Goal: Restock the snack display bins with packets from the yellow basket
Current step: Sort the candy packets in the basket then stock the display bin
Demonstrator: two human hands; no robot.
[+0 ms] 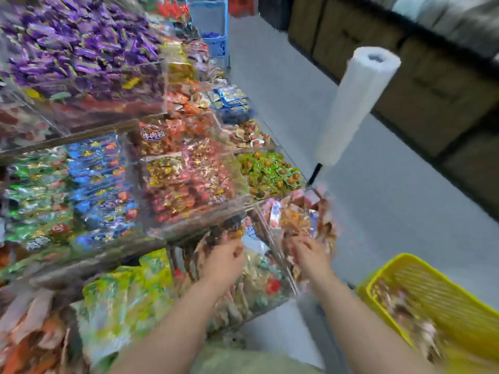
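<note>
Gripping packets (232,230), left hand (224,256), right hand (309,256) outstretched

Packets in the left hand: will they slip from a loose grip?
Likely slippery: the packets look glossy-wrapped. Probably light and floppy, being small like those in the clear bins. The left hand curls round several, so one could slide out.

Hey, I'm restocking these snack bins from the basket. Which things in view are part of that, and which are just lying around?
Job: yellow basket; display bins; left hand gripping packets; right hand at a bin.
Lying about: white roll on its stand; cardboard boxes; blue crates.
</note>
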